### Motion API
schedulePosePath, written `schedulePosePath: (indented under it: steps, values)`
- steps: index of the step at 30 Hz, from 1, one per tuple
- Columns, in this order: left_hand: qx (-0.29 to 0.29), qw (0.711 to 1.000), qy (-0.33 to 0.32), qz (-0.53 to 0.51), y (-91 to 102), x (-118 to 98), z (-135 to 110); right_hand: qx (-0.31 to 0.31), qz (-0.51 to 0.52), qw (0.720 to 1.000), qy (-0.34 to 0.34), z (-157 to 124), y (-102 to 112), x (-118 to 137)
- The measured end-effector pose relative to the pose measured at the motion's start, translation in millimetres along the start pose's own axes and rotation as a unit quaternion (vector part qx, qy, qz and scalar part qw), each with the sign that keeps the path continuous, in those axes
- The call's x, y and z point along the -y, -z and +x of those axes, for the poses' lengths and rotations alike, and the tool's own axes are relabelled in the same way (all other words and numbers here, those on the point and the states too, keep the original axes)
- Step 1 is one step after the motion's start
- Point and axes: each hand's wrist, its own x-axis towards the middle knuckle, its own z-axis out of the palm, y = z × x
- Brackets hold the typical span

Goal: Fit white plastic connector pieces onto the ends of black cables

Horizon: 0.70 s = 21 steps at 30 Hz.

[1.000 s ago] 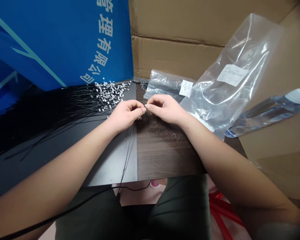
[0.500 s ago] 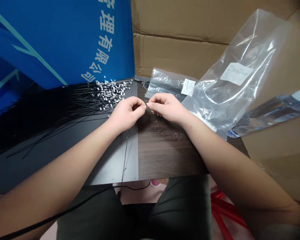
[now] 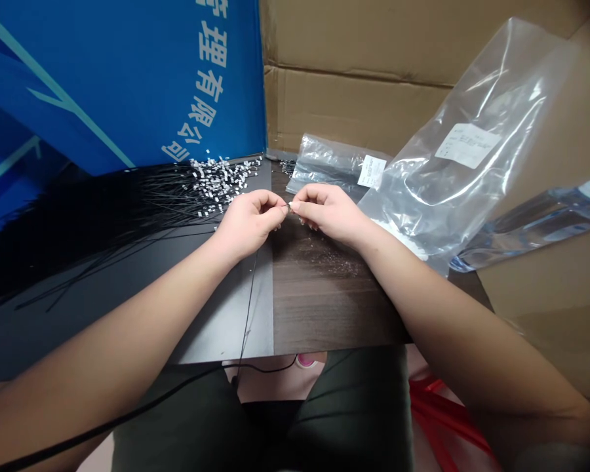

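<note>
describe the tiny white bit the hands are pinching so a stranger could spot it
On the dark wood-grain table, the left hand and right hand meet near the middle. Pinched between their fingertips is a tiny white connector. Unlike the heap of white pieces beyond the left hand, it is held off the table.

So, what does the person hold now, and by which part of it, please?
The left hand and right hand pinch a tiny pale piece from its two sides; its exact kind cannot be told.

Black wires (image 3: 103, 226) tipped white lie before a blue banner (image 3: 103, 78) with white characters, beside dark wood-grain board (image 3: 329, 308)
</note>
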Motion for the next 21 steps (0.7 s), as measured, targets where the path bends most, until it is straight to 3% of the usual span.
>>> schedulePosePath:
  steps: [10,21]
  values:
    - [0.0,1.0,-0.004,0.022,1.1,-2.2,-0.8,-0.003,-0.111,0.992,0.061,0.0,1.5,0.5]
    - [0.009,0.997,-0.02,0.08,3.7,-6.8,-3.0,0.008,-0.159,0.984,0.078,-3.5,3.5,0.7]
